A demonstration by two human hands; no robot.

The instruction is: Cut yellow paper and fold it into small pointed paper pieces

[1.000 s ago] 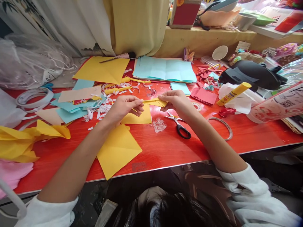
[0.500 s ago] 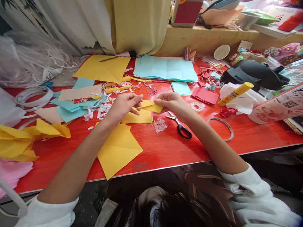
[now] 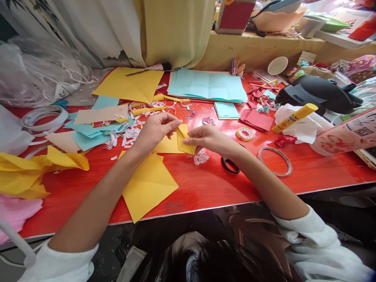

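A small folded piece of yellow paper point(image 3: 182, 137) is held up over the table between my hands. My right hand point(image 3: 207, 138) pinches its lower right part between thumb and fingers. At the paper's upper left corner, the thumb and fingers of my left hand point(image 3: 161, 131) are closed on the edge; the fingertips are partly hidden. Just behind lies a flat yellow sheet point(image 3: 166, 145). Larger yellow squares point(image 3: 149, 186) rest near the table's front edge. Scissors point(image 3: 230, 165) with black handles lie under my right forearm, partly covered.
On the red table point(image 3: 202, 188) are blue sheets point(image 3: 205, 84), red paper squares point(image 3: 256, 119), a small tape roll point(image 3: 244, 134), a tape ring point(image 3: 275, 161) and a yellow glue stick point(image 3: 295, 117). White paper scraps point(image 3: 132, 133) and tape rolls point(image 3: 44, 121) lie left.
The folded yellow paper has turned from lying sideways to more upright. My right hand has moved slightly down and now covers part of the scissors. My left fingers have closed toward the paper's top.
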